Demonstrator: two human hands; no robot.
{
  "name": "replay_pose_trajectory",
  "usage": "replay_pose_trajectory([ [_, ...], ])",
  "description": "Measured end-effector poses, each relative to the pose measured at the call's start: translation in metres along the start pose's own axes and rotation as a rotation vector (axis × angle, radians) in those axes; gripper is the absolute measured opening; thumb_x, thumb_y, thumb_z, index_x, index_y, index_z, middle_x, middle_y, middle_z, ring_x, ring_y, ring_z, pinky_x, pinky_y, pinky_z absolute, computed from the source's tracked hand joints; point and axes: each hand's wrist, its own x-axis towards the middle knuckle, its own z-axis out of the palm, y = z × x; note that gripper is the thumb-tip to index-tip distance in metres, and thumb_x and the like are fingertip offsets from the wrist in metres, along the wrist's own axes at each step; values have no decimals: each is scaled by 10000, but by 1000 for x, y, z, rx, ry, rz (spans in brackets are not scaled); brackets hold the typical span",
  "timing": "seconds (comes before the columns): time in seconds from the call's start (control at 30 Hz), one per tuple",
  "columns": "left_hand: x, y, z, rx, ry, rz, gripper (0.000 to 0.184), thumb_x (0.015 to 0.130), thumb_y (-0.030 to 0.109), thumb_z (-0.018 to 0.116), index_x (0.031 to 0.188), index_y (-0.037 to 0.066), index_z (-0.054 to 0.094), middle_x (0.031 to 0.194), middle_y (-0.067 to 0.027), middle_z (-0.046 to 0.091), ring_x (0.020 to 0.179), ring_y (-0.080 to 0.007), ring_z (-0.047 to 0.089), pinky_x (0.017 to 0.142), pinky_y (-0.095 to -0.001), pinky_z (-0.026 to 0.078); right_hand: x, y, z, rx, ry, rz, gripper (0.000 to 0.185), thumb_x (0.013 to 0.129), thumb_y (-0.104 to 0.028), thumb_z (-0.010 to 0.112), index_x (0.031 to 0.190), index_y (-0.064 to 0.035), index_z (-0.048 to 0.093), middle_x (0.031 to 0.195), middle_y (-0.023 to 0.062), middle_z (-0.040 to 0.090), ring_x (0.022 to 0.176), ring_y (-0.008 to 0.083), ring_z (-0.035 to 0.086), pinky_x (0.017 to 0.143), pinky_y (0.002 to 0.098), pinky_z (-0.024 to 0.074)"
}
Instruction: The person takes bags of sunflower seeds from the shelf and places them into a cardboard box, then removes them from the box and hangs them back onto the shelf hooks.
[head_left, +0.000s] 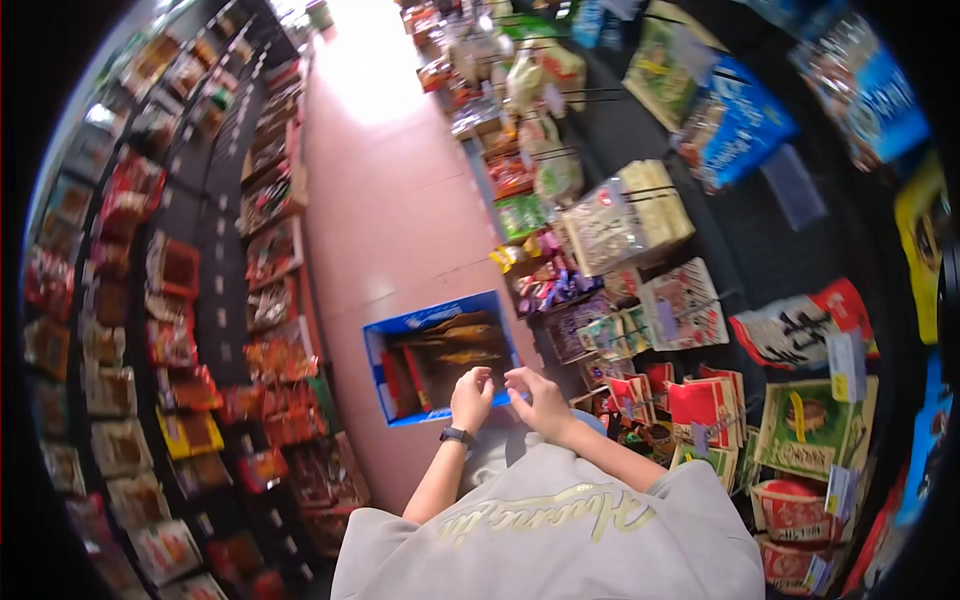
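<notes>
My left hand (472,398), with a dark watch on its wrist, is raised over the near edge of a blue box (421,414). Close beside it on the right is my right hand (537,401), its fingers curled and its thumb side towards the left hand. A small gap separates the two hands, and no object shows between them. Inside the box lie brown packets (468,340) and a red packet (414,376) along the left part. The fingers of both hands are small and slightly blurred.
Shelves of packaged snacks (180,270) line the left side of the tiled aisle (390,200). At the right, a rack holds hanging bags (735,120), stacked white packs (630,218), red packs (703,412) and green packs (812,428).
</notes>
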Motion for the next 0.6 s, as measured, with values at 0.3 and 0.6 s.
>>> replay_pose_trajectory([
  [0.3, -11, -80, -60, 446, 238, -19, 351, 730, 53, 602, 1078, 79, 559, 1192, -172, 484, 1096, -343, 480, 885, -397, 439, 50, 75, 116, -194, -290, 229, 316, 762, -226, 650, 984, -13, 579, 896, 188, 650, 827, 315, 640, 746, 388, 507],
  [0.6, 20, -135, -65, 99, 127, -445, 485, 786, 191, 583, 1202, -24, 457, 989, -309, 591, 947, -435, 574, 846, -463, 461, 73, 81, 215, -472, -503, 393, 431, 748, -342, 625, 997, 6, 566, 952, 242, 628, 919, 378, 610, 803, 450, 487],
])
